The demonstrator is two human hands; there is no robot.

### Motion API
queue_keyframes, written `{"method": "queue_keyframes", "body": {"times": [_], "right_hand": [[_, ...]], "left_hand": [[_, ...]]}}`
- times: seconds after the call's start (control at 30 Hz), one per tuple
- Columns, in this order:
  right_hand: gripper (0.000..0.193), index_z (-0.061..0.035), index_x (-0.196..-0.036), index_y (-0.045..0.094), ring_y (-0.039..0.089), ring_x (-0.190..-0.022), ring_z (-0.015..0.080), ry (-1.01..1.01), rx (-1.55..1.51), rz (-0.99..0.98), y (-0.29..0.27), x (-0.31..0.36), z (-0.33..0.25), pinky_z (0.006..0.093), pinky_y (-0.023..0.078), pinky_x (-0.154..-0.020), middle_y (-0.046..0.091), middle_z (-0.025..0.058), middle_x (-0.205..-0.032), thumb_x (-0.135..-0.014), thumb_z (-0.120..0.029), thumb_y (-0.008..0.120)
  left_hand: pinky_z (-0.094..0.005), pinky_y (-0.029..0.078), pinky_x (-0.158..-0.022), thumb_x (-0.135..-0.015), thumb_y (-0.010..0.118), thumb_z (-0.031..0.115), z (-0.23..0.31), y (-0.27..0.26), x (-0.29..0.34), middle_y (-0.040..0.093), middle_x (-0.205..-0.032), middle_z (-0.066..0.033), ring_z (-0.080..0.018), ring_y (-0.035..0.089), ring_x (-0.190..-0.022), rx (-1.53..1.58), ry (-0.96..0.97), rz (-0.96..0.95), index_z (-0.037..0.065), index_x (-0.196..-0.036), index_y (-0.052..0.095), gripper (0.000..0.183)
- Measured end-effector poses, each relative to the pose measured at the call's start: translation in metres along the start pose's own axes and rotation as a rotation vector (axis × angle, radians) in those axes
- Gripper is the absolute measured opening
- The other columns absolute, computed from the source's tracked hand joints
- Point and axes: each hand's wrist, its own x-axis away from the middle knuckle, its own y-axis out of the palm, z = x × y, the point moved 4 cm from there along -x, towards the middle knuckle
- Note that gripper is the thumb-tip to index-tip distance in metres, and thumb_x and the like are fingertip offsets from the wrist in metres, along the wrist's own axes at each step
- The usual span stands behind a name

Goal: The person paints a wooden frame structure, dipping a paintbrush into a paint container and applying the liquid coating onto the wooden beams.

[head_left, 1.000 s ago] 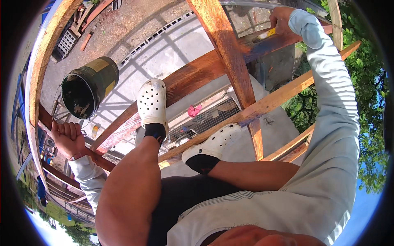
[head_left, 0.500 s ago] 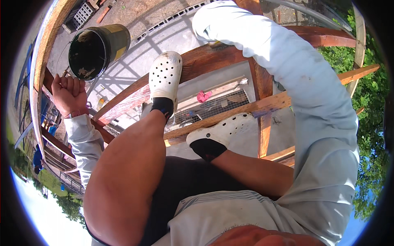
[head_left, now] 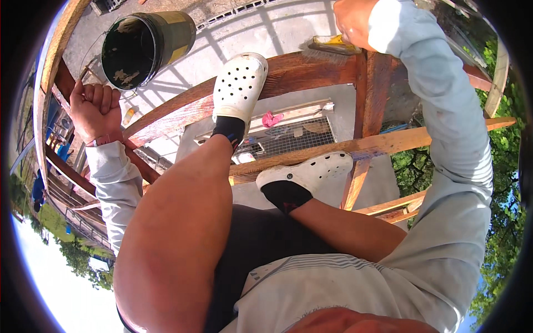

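My left hand (head_left: 99,111) is closed around the thin wire handle of a dark bucket (head_left: 176,39). The bucket hangs tilted, its mouth toward me, with pale flakes on its dark inner wall. At the top, my right hand (head_left: 355,21) grips a paintbrush (head_left: 334,44) with a yellow handle and pale bristles. Its bristles rest against the upper edge of a curved reddish-brown wooden beam (head_left: 311,71). The fingertips of the right hand are partly hidden and cut by the frame's edge.
My white clogs stand on timbers: one (head_left: 240,83) on the curved beam, the other (head_left: 311,169) on a lighter plank (head_left: 388,143). An upright post (head_left: 373,91) joins the beam. Far below are a concrete floor, a wire grid (head_left: 300,137) and a pink cloth (head_left: 271,119). Trees (head_left: 499,183) stand right.
My right hand has swung to the right along the beam, bringing the brush into view. The left hand keeps its hold on the bucket, which appears slightly higher and farther right.
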Motion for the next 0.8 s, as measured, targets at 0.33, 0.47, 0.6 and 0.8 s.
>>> {"method": "queue_keyframes", "body": {"times": [0.33, 0.47, 0.6, 0.8], "right_hand": [[0.039, 0.005, -0.111, 0.054, 0.043, -0.053, 0.0068, 0.449, -0.347, -0.222, -0.046, 0.11, 0.213, 0.0244, 0.033, -0.046, 0.053, 0.0023, -0.062, -0.078, -0.015, 0.053], [0.033, -0.0045, -0.097, 0.066, 0.058, -0.068, 0.017, -0.004, -0.178, -0.121, 0.014, 0.041, 0.17, 0.028, 0.047, -0.062, 0.064, 0.0081, -0.078, -0.064, -0.003, 0.065], [0.025, -0.0029, -0.089, 0.067, 0.061, -0.071, 0.0188, 0.266, -0.327, -0.24, 0.076, -0.019, 0.247, 0.0311, 0.049, -0.061, 0.064, 0.0114, -0.079, -0.065, -0.008, 0.067], [0.029, -0.0058, -0.101, 0.063, 0.042, -0.044, 0.0119, 0.602, -0.853, -0.054, 0.152, -0.081, 0.245, 0.0302, 0.031, -0.04, 0.05, 0.0031, -0.056, -0.082, -0.025, 0.05]], "left_hand": [[-0.0263, 0.017, -0.041, -0.089, 0.04, 0.024, 0.017, 0.005, 0.012, 0.021, -0.043, 0.0022, -0.0106, 0.016, -0.037, -0.033, 0.025, 0.098, 0.012, -0.053, 0.029, 0.039], [-0.0269, 0.018, -0.042, -0.089, 0.038, 0.022, 0.015, -0.004, 0.006, 0.019, -0.044, 0.0019, -0.0109, 0.017, -0.037, -0.04, 0.026, 0.152, 0.013, -0.053, 0.027, 0.04], [-0.0271, 0.019, -0.042, -0.089, 0.039, 0.022, 0.001, -0.002, -0.001, 0.02, -0.044, 0.0012, -0.0111, 0.017, -0.037, 0.057, 0.027, 0.02, 0.012, -0.053, 0.028, 0.039], [-0.0272, 0.018, -0.042, -0.089, 0.04, 0.021, 0.003, 0.003, 0.003, 0.02, -0.044, 0.0012, -0.0111, 0.017, -0.038, 0.0, 0.01, 0.017, 0.011, -0.054, 0.029, 0.038]]}}
